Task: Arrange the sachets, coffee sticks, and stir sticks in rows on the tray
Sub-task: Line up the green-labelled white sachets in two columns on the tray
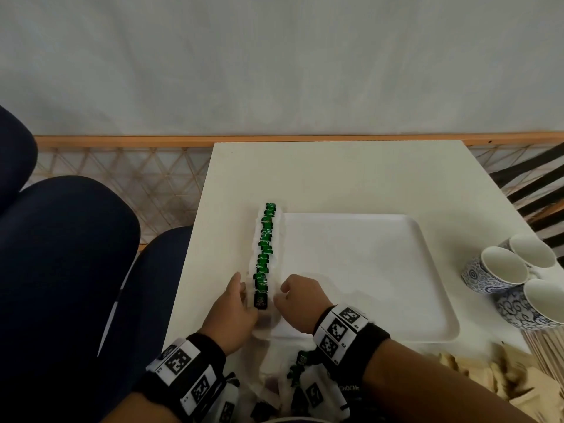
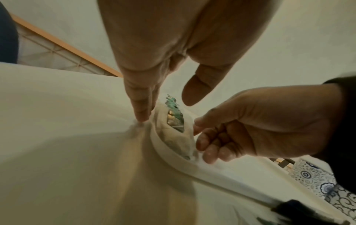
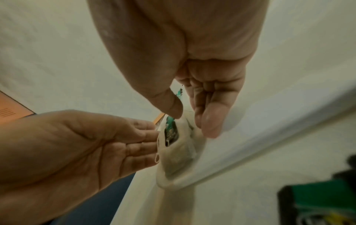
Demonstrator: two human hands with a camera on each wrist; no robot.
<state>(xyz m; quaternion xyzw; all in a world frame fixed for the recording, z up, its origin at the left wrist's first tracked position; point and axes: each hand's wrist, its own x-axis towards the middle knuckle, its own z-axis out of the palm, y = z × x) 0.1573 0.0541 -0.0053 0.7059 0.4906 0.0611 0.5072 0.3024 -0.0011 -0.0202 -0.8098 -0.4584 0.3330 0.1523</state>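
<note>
A row of white sachets with green labels (image 1: 265,251) runs along the left edge of the white tray (image 1: 366,270). Both hands meet at the row's near end, around the nearest sachet (image 1: 261,300) (image 2: 174,121) (image 3: 171,134). My left hand (image 1: 241,296) lies with straight fingers against the row's left side; its fingertips (image 2: 142,117) touch the table there and the thumb stands apart. My right hand (image 1: 283,293) (image 3: 192,121) is curled, and thumb and forefinger pinch the right edge of that sachet. The sachet's lower part is hidden by the tray rim.
Three blue-patterned cups (image 1: 503,270) stand at the table's right edge. Wooden stir sticks (image 1: 543,346) and tan packets (image 1: 488,370) lie at the near right. Loose sachets (image 1: 305,377) are heaped under my wrists. Blue chairs (image 1: 61,254) stand to the left of the table.
</note>
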